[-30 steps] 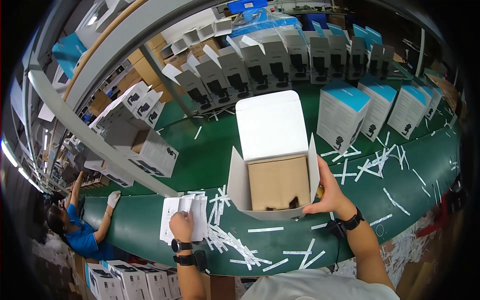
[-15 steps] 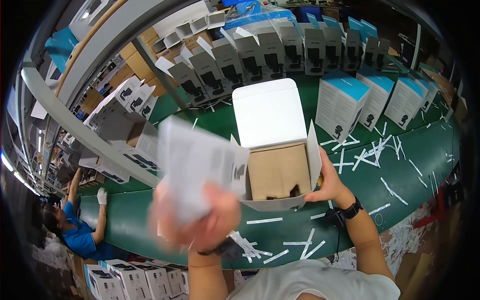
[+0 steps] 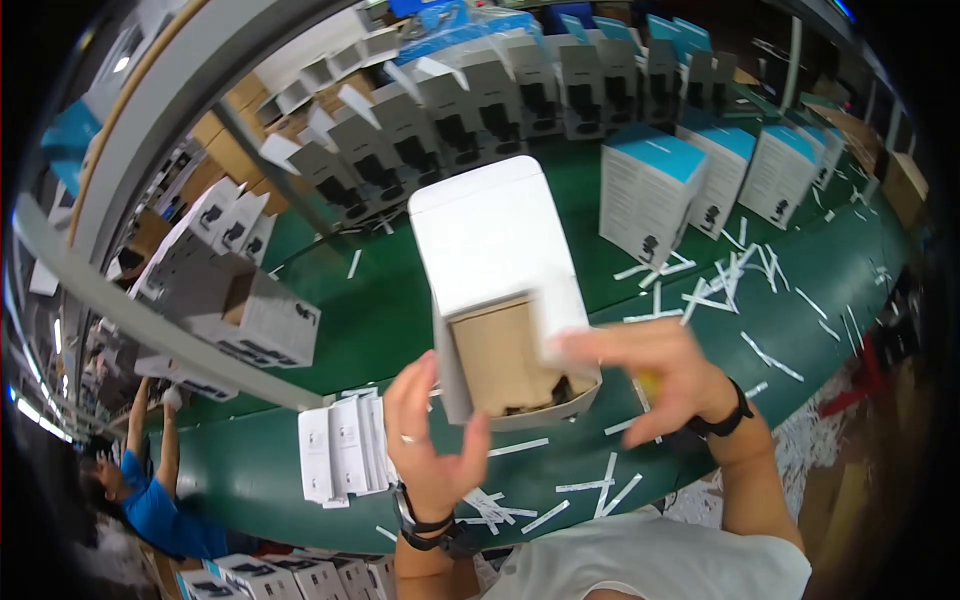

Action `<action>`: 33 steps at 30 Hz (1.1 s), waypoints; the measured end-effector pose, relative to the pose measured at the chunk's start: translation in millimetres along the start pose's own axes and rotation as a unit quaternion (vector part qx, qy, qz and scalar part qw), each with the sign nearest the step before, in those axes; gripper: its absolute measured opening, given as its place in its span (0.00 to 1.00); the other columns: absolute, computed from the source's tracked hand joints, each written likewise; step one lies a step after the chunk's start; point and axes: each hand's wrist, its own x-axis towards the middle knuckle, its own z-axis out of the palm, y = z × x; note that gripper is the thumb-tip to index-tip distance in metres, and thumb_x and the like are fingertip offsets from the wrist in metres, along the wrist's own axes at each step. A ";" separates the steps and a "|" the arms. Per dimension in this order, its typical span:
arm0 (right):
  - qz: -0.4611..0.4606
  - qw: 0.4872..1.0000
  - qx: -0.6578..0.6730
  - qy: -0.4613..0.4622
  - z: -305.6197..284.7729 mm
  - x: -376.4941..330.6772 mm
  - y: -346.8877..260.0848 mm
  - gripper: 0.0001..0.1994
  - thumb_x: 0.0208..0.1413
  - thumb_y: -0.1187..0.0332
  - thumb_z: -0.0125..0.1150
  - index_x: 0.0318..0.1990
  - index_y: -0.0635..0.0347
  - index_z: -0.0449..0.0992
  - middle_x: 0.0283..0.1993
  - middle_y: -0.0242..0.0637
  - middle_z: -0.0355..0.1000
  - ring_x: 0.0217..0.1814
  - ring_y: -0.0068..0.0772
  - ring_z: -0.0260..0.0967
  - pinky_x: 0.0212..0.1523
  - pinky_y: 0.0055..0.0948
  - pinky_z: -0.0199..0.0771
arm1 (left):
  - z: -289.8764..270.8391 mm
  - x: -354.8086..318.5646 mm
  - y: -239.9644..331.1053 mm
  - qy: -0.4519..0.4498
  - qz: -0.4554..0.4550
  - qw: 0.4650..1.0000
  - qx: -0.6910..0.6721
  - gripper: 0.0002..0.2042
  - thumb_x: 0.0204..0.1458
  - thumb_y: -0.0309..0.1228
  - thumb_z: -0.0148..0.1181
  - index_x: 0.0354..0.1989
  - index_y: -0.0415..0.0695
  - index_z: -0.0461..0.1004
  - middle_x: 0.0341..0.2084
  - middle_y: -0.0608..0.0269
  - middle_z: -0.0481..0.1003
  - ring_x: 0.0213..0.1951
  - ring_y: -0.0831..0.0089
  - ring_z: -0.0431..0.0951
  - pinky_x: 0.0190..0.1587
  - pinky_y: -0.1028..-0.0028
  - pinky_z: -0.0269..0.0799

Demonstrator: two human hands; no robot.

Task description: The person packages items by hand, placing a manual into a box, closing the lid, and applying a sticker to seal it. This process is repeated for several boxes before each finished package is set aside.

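Observation:
In front of me an open white box (image 3: 490, 230) stands on the green table, its lid raised at the back. A brown cardboard insert (image 3: 495, 350) fills it, with a dark gap at its near right corner. My left hand (image 3: 430, 435) is at the box's near left side, fingers apart, holding nothing. Next to it lies a stack of white printed booklets (image 3: 345, 450). My right hand (image 3: 670, 370), somewhat blurred, has its fingers stretched against the box's right side flap (image 3: 560, 305), which leans inward over the insert. Behind this hand a yellow thing is mostly hidden.
A row of open grey boxes (image 3: 455, 125) stands along the back. Closed boxes with blue tops (image 3: 655, 160) are at the right. White paper strips (image 3: 730, 280) litter the green table (image 3: 250, 440). A metal post (image 3: 180, 320) crosses the left, where a person in blue (image 3: 165, 510) works.
My left hand has let go of the white printed papers and moved to the box's left side; the booklet stack now shows on the table. My right hand has swung the right flap inward.

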 end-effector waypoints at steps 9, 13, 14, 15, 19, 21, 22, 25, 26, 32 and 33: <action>0.204 0.953 -0.224 0.024 -21.0 31.8 5.6 0.08 0.54 0.65 0.64 0.36 0.58 0.76 0.30 0.36 0.75 0.31 0.37 0.75 0.31 0.32 0.72 | 49.5 4.6 25.7 -0.116 0.126 0.960 0.220 0.24 0.49 0.40 0.67 0.56 0.47 0.77 0.57 0.53 0.73 0.55 0.45 0.71 0.55 0.55 0.68; 0.249 0.920 -0.302 0.005 -19.3 32.4 12.1 0.08 0.54 0.63 0.65 0.34 0.56 0.76 0.30 0.38 0.76 0.33 0.40 0.75 0.32 0.33 0.73 | 53.0 0.9 25.9 -0.103 0.116 0.964 0.217 0.23 0.48 0.39 0.68 0.55 0.48 0.77 0.56 0.54 0.74 0.56 0.45 0.71 0.55 0.55 0.68; 0.252 0.919 -0.304 0.003 -19.7 31.6 11.8 0.08 0.54 0.63 0.65 0.34 0.56 0.76 0.30 0.38 0.76 0.33 0.40 0.75 0.32 0.33 0.73 | 54.2 1.4 26.3 -0.103 0.114 0.965 0.213 0.23 0.49 0.40 0.68 0.55 0.48 0.77 0.56 0.54 0.74 0.55 0.45 0.71 0.55 0.56 0.68; 0.253 0.913 -0.320 0.009 -18.7 32.3 11.1 0.08 0.53 0.63 0.65 0.32 0.57 0.76 0.30 0.38 0.75 0.32 0.41 0.75 0.32 0.33 0.73 | 52.9 2.1 26.1 -0.102 0.114 0.965 0.213 0.23 0.49 0.40 0.68 0.55 0.49 0.77 0.55 0.55 0.74 0.55 0.45 0.72 0.54 0.56 0.69; 0.268 0.925 -0.270 0.014 -12.6 36.6 12.5 0.09 0.52 0.63 0.67 0.30 0.57 0.76 0.28 0.37 0.75 0.31 0.41 0.75 0.31 0.32 0.72 | 49.6 2.5 23.7 -0.102 0.118 0.964 0.216 0.24 0.49 0.40 0.67 0.55 0.47 0.77 0.55 0.52 0.74 0.56 0.46 0.72 0.54 0.55 0.69; 0.258 0.937 -0.234 0.016 -2.5 42.4 8.7 0.09 0.51 0.63 0.68 0.30 0.57 0.75 0.28 0.37 0.75 0.31 0.41 0.75 0.30 0.32 0.71 | 50.9 3.5 17.9 -0.103 0.145 0.964 0.200 0.24 0.50 0.41 0.66 0.55 0.44 0.76 0.54 0.49 0.75 0.55 0.46 0.73 0.54 0.56 0.70; 0.248 0.949 -0.196 0.019 2.6 48.7 5.0 0.10 0.50 0.63 0.69 0.29 0.57 0.75 0.27 0.37 0.75 0.31 0.41 0.74 0.30 0.31 0.71 | 52.1 4.5 15.8 -0.102 0.142 0.964 0.202 0.24 0.50 0.41 0.66 0.55 0.44 0.76 0.54 0.49 0.75 0.55 0.46 0.73 0.54 0.56 0.70; 0.193 0.965 -0.178 -0.014 16.7 77.2 -9.9 0.09 0.51 0.64 0.68 0.31 0.57 0.75 0.31 0.36 0.74 0.32 0.41 0.74 0.30 0.33 0.72 | 53.9 0.4 13.1 -0.104 0.147 0.963 0.201 0.24 0.52 0.45 0.65 0.55 0.45 0.77 0.53 0.48 0.75 0.54 0.52 0.76 0.56 0.61 0.71; 0.152 0.965 -0.213 -0.033 24.7 86.6 -9.5 0.09 0.52 0.64 0.67 0.31 0.57 0.75 0.32 0.36 0.73 0.32 0.41 0.74 0.30 0.33 0.72 | 53.6 -3.1 14.5 -0.103 0.141 0.962 0.209 0.24 0.52 0.45 0.65 0.55 0.45 0.77 0.53 0.48 0.75 0.54 0.52 0.76 0.56 0.61 0.71; 0.177 0.923 -0.293 -0.177 74.3 115.9 16.3 0.12 0.55 0.58 0.64 0.34 0.56 0.73 0.35 0.36 0.73 0.32 0.43 0.74 0.30 0.36 0.74 | 56.5 -11.9 5.5 -0.085 0.146 0.969 0.179 0.23 0.52 0.47 0.66 0.52 0.47 0.77 0.48 0.50 0.77 0.47 0.55 0.78 0.54 0.63 0.72; 0.196 0.926 -0.269 -0.180 77.4 119.1 12.6 0.14 0.53 0.57 0.65 0.33 0.57 0.74 0.34 0.38 0.73 0.32 0.43 0.75 0.30 0.39 0.74 | 57.6 -10.2 1.9 -0.074 0.171 0.971 0.152 0.24 0.52 0.46 0.66 0.52 0.44 0.76 0.47 0.50 0.77 0.48 0.53 0.78 0.55 0.62 0.71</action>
